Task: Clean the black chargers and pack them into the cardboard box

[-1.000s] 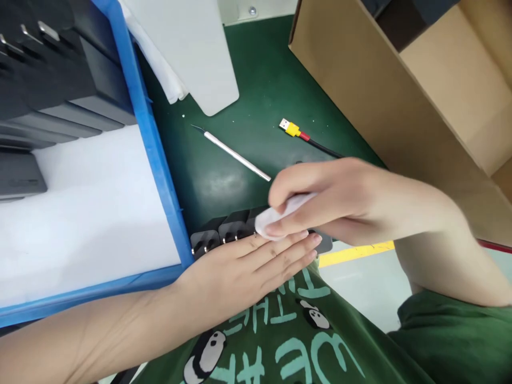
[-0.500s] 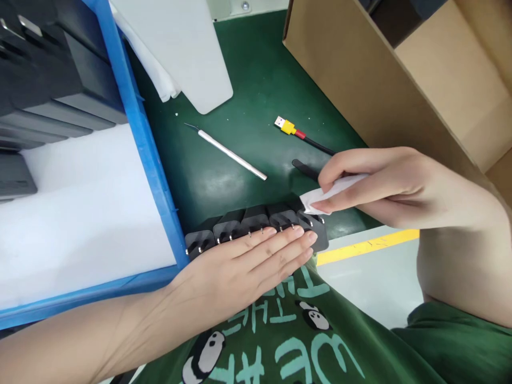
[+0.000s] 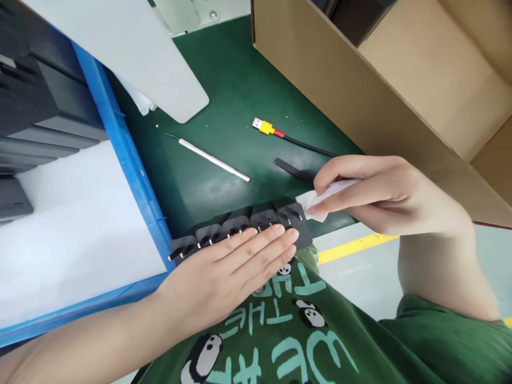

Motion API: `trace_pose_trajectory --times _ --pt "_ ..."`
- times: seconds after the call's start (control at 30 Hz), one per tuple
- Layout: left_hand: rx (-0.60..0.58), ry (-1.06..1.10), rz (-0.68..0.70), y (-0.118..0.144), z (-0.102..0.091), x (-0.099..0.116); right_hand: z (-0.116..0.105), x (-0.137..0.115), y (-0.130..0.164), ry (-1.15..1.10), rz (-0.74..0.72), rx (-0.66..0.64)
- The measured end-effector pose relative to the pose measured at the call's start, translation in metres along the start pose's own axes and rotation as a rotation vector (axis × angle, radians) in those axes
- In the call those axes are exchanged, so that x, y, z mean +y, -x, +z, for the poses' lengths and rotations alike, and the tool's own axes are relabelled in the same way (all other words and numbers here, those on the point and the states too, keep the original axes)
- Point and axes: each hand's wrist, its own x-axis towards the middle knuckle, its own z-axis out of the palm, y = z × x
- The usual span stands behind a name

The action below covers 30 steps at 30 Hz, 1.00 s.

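Several black power adapters point(image 3: 239, 223) stand in a row along the near edge of the green table, metal prongs toward me. My left hand point(image 3: 240, 261) lies flat against their near side, fingers stretched out and close together. A folded white cloth point(image 3: 334, 191) is pinched between the thumb and fingers of my right hand point(image 3: 372, 192). The cloth's tip is beside the rightmost adapter; whether it touches is hard to tell. Just beyond my right hand lie a thin black strip point(image 3: 293, 169) and a black cable with a yellow USB plug point(image 3: 266, 127).
A pen-like silver tool point(image 3: 214, 159) with a thin tip lies on the green table point(image 3: 224, 90). At left is a blue crate point(image 3: 140, 181) holding more black adapters point(image 3: 60, 117) on white padding. A grey-white panel point(image 3: 132, 53) overhangs its corner. A cardboard box point(image 3: 320, 74) stands right.
The view has shifted, moving the table things leftward in the picture. My right hand with the cloth has moved slightly right of the adapter row's end; my left hand stays on the row.
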Motion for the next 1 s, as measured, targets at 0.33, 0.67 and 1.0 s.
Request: trace_pose_trajectory --times 0.33,0.67,1.0 --pt "-0.042 -0.001 -0.019 -0.002 -0.002 -0.001 0.08 -0.018 0.052 0.246 -0.026 0.39" --pt "-0.046 -0.008 -0.019 -0.001 -0.002 -0.001 0.089 -0.02 0.051 0.319 -0.006 0.678" --pt "-0.031 0.012 -0.019 -0.003 -0.003 -0.002 0.119 -0.009 0.055 0.568 -0.104 0.698"
